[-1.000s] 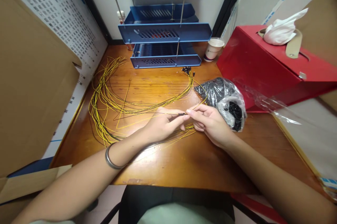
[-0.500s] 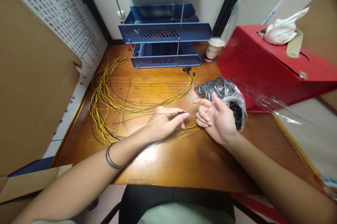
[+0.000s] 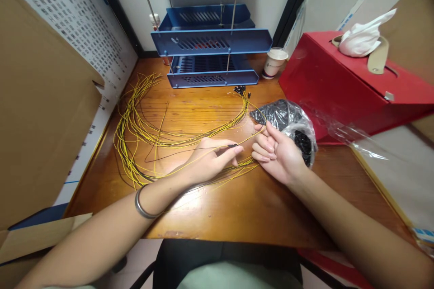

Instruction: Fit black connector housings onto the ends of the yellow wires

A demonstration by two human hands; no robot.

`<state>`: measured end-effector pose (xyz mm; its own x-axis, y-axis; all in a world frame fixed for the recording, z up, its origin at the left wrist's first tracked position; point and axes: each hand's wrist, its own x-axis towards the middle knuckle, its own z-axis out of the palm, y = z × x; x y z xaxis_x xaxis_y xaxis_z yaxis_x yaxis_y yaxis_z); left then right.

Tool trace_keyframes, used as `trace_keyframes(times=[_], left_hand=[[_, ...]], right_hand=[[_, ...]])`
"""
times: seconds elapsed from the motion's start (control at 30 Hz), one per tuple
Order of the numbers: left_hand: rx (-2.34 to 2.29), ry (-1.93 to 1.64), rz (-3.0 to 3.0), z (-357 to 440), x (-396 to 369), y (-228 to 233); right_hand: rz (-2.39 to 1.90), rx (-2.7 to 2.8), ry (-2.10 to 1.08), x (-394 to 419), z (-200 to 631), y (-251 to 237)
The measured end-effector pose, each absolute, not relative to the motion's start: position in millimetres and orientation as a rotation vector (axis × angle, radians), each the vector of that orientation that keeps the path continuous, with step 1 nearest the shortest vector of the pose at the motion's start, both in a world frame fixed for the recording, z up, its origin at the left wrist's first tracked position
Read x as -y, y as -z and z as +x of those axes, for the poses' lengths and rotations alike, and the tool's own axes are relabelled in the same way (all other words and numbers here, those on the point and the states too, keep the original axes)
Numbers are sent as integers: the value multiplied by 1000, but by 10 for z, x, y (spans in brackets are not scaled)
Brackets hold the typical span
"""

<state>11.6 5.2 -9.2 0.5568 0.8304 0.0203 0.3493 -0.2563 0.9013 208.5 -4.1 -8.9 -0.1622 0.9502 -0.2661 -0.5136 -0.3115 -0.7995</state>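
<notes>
Between the thumb and fingers of my left hand (image 3: 213, 158) is a small black connector (image 3: 232, 145) with a thin dark wire trailing left. My right hand (image 3: 280, 151) pinches a thin yellow wire (image 3: 252, 135) between thumb and index finger, its other fingers curled. That yellow wire passes over my left hand. Around and under my hands lies a loose bundle of yellow and black wires (image 3: 127, 144), looping to the left. Small black connectors (image 3: 240, 90) cap the bundle's far end. Just beyond my right hand lies a clear plastic bag of black parts (image 3: 278, 115).
Blue stacked trays (image 3: 212, 76) stand at the back of the wooden table (image 3: 217, 216). A paper cup (image 3: 275, 63) is beside them. On the right sits a red box (image 3: 315, 76) with a tissue sticking out; on the left, a cardboard box (image 3: 40, 112).
My right thumb has come down onto the index finger and now pinches the yellow wire. My left hand has stayed almost still with the connector.
</notes>
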Motion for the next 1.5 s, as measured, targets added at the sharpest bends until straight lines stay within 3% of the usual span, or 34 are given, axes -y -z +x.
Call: trace_keyframes(times=[1.5], left_hand=[[-952, -656, 1859, 96, -59, 129]], right_hand=[[-1130, 1166, -1226, 163, 1975, 126]])
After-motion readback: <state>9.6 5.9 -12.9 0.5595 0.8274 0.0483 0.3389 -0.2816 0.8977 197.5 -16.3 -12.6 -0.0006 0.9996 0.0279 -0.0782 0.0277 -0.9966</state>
